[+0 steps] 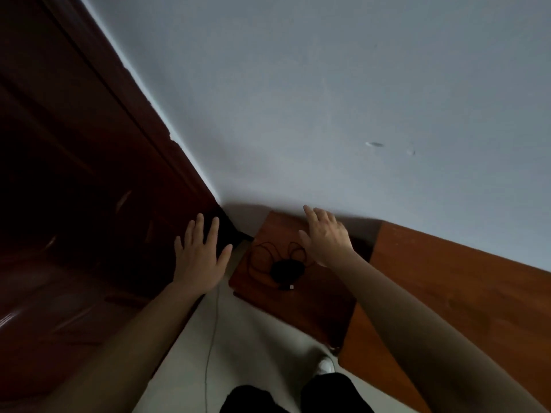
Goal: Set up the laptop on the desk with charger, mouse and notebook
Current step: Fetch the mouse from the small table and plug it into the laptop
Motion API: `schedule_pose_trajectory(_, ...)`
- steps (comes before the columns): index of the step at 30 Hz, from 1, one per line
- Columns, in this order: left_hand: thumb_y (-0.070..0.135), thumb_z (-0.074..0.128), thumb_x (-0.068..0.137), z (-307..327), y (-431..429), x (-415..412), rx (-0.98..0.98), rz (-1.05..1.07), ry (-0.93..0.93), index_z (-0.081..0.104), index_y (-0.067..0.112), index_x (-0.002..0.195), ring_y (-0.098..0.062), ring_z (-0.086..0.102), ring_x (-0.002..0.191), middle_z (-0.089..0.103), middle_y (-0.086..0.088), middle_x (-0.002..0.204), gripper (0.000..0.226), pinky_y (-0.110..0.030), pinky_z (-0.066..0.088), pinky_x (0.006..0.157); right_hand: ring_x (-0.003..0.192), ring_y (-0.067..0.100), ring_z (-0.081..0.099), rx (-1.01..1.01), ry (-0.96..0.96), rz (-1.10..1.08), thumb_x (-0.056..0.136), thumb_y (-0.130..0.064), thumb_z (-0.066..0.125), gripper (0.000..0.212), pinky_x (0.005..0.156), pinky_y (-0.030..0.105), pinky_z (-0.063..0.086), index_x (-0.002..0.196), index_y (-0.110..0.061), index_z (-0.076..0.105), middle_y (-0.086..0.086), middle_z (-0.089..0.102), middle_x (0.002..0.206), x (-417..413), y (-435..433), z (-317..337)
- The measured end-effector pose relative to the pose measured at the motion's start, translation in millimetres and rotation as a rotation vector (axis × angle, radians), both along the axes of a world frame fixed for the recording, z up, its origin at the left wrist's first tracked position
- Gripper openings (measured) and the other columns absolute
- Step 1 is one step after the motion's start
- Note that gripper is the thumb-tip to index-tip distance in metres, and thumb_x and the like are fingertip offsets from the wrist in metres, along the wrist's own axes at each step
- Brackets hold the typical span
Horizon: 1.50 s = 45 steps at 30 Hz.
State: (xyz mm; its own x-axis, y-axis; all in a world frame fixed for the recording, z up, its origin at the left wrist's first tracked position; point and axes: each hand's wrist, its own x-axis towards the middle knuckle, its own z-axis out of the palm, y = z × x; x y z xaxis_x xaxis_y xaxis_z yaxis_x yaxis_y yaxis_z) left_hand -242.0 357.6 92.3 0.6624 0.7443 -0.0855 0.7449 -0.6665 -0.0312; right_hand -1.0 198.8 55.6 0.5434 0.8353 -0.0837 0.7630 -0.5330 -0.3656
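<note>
A black charger with its thin cord coiled around it lies on a small brown wooden side table by the wall. My right hand hovers above and just right of the charger, fingers spread, holding nothing. My left hand is raised to the left of the table, palm down and fingers apart, in front of the dark door. No laptop, mouse or notebook is in view.
A dark brown wooden door fills the left side. A larger orange-brown desk stands to the right against the pale wall. A thin cable hangs down over the light floor. My dark trousers and a white shoe show below.
</note>
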Motion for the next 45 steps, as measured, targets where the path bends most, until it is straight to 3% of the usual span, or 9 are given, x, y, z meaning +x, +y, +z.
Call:
schedule_pose_trajectory(8, 0.057, 0.03, 0.1, -64.2, 65.5, 56.8, -0.097, -0.218, 0.146, 0.007, 0.022, 0.159, -0.032, 0.005, 0.152, 0.001, -0.014, 0.166, 0.073, -0.057, 0.017, 0.118, 0.134, 0.03, 0.044, -0.103, 0.078, -0.298, 0.099, -0.041, 0.047, 0.064, 0.099, 0.044, 0.044, 0.155, -0.016, 0.027, 0.009, 0.045, 0.149, 13.5, -9.7, -53.0)
schedule_pose_trajectory(17, 0.056, 0.03, 0.101, -171.4, 82.3, 72.6, -0.308, -0.405, 0.199, 0.011, 0.022, 0.159, -0.03, 0.011, 0.152, 0.007, -0.013, 0.166, 0.07, -0.048, 0.021, 0.12, 0.129, 0.027, 0.049, -0.174, 0.2, -0.533, 0.1, -0.038, 0.049, 0.058, 0.095, 0.041, 0.049, 0.152, -0.019, 0.034, 0.006, 0.048, 0.146, -41.6, -2.3, -131.2)
schedule_pose_trajectory(21, 0.047, 0.045, 0.099, -223.8, 79.8, 50.0, -0.498, -0.131, 0.044, 0.034, 0.013, 0.15, -0.03, 0.044, 0.132, 0.043, -0.014, 0.147, 0.063, -0.045, 0.044, 0.104, 0.12, 0.025, 0.054, -0.111, 0.227, -0.528, 0.1, -0.031, 0.05, 0.049, 0.081, 0.036, 0.052, 0.147, -0.016, 0.043, 0.005, 0.053, 0.137, -78.6, 22.1, -185.9)
schedule_pose_trajectory(24, 0.047, 0.048, 0.097, -261.3, 75.1, 30.5, -0.573, 0.082, 0.0, 0.054, 0.011, 0.126, -0.028, 0.058, 0.108, 0.057, -0.011, 0.124, 0.047, -0.039, 0.049, 0.085, 0.109, 0.028, 0.059, -0.069, 0.281, -0.624, 0.099, -0.022, 0.052, 0.038, 0.071, 0.033, 0.048, 0.136, -0.013, 0.052, 0.008, 0.057, 0.125, -101.6, 37.4, -223.2)
schedule_pose_trajectory(29, 0.063, 0.027, 0.098, -296.1, 60.6, 17.3, -0.626, 0.186, 0.196, 0.057, 0.019, 0.087, -0.021, 0.057, 0.077, 0.062, 0.003, 0.085, 0.054, -0.033, 0.045, 0.069, 0.111, 0.031, 0.058, -0.039, 0.367, -0.799, 0.097, -0.015, 0.055, 0.031, 0.084, 0.037, 0.049, 0.127, -0.013, 0.06, 0.011, 0.056, 0.126, -114.8, 38.3, -260.2)
schedule_pose_trajectory(35, 0.071, 0.032, 0.092, -303.5, 43.9, 31.4, -0.642, 0.304, 0.132, 0.057, 0.023, 0.084, -0.021, 0.06, 0.078, 0.062, 0.006, 0.081, 0.055, -0.033, 0.046, 0.07, 0.123, 0.03, 0.051, 0.126, 0.258, -0.532, 0.094, -0.023, 0.066, 0.049, 0.095, 0.043, 0.051, 0.141, -0.017, 0.054, 0.014, 0.052, 0.136, -90.1, 47.4, -260.6)
schedule_pose_trajectory(38, 0.056, 0.049, 0.093, -307.6, 42.4, 33.8, -0.664, 0.363, 0.065, 0.058, 0.02, 0.085, -0.027, 0.064, 0.088, 0.062, 0.004, 0.083, 0.038, -0.032, 0.043, 0.071, 0.139, 0.035, 0.038, 0.013, 0.235, -0.324, 0.092, -0.029, 0.068, 0.062, 0.108, 0.049, 0.039, 0.148, -0.016, 0.046, 0.017, 0.042, 0.151, -76.1, 53.1, -259.1)
schedule_pose_trajectory(41, 0.037, 0.051, 0.096, -310.0, 43.8, 32.5, -0.652, 0.419, 0.0, 0.056, 0.013, 0.09, -0.034, 0.066, 0.092, 0.068, -0.006, 0.092, 0.025, -0.036, 0.048, 0.073, 0.149, 0.034, 0.022, -0.11, 0.267, -0.161, 0.091, -0.027, 0.069, 0.072, 0.117, 0.051, 0.025, 0.154, -0.018, 0.035, 0.014, 0.033, 0.158, -66.0, 58.6, -259.5)
schedule_pose_trajectory(45, 0.033, 0.039, 0.103, -308.7, 45.1, 23.7, -0.591, 0.408, -0.066, 0.05, 0.01, 0.097, -0.034, 0.068, 0.085, 0.072, -0.009, 0.088, 0.026, -0.036, 0.048, 0.068, 0.134, 0.033, 0.041, -0.172, 0.228, -0.16, 0.084, -0.019, 0.073, 0.074, 0.109, 0.047, 0.036, 0.15, -0.015, 0.04, 0.014, 0.044, 0.145, -64.4, 62.2, -260.7)
